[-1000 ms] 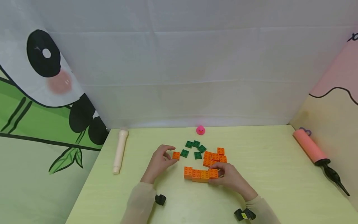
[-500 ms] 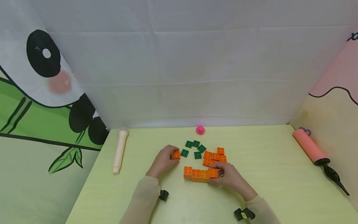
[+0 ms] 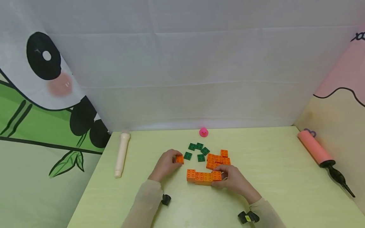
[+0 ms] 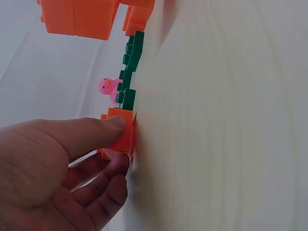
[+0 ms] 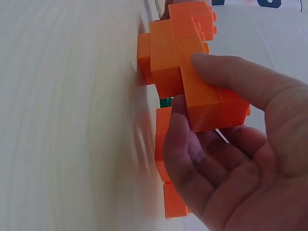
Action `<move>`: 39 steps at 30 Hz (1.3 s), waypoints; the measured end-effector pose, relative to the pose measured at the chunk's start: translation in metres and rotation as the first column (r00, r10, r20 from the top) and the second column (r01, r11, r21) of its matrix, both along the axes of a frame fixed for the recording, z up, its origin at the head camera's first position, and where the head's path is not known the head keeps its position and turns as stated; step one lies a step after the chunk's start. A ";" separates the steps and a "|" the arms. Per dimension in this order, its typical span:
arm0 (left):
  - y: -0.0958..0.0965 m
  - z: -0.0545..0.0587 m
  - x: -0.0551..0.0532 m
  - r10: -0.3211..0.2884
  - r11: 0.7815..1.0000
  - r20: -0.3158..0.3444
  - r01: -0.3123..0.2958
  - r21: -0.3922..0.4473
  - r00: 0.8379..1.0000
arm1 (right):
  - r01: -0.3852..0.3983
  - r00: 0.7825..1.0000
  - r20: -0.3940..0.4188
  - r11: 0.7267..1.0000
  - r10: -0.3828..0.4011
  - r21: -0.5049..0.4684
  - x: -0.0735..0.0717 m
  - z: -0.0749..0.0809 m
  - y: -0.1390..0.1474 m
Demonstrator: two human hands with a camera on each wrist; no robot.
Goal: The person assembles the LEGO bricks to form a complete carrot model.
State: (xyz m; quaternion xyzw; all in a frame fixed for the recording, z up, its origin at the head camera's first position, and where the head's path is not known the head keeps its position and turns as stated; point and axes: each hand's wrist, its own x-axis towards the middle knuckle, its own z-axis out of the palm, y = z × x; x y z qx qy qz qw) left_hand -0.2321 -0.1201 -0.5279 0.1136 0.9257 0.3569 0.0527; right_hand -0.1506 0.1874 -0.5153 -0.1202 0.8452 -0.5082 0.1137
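My left hand point(image 3: 166, 164) pinches a single orange building block point(image 3: 179, 159) between thumb and fingers. In the left wrist view the thumb lies across the side of this orange block point(image 4: 121, 132), close to the tabletop. My right hand point(image 3: 235, 180) grips the right end of a row of joined orange blocks point(image 3: 199, 177). Seen from the right wrist, the thumb presses one side of the joined blocks point(image 5: 163, 53) and curled fingers sit under the end block. Several loose green blocks point(image 3: 201, 157) lie between and beyond the hands. More orange blocks point(image 3: 218, 159) cluster just behind the right hand.
A pink toy duck point(image 3: 203, 132) stands near the table's back edge. At the left lies a pale rolling pin point(image 3: 122, 154). A pink hand pump point(image 3: 315, 145) with a black nozzle lies along the right edge. Fabric walls point(image 3: 182, 79) enclose the table.
My left hand has moved slightly right and closed its fingers on the single orange block, which was beside the open fingertips before. The right hand and its row of blocks hold nearly still.
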 end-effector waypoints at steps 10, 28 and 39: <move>0.007 0.025 0.014 -0.056 0.993 -0.034 0.059 0.105 0.998 | 0.001 1.000 0.000 1.000 -0.001 -0.001 0.000 0.000 0.000; 0.050 0.054 0.049 -0.353 0.932 -0.054 0.356 0.060 0.934 | -0.029 0.999 -0.022 0.999 0.029 -0.013 -0.001 -0.001 0.001; 0.052 0.048 0.054 -0.355 0.935 -0.007 0.355 0.002 0.935 | -0.027 0.999 -0.026 1.000 0.026 -0.014 -0.001 -0.001 0.000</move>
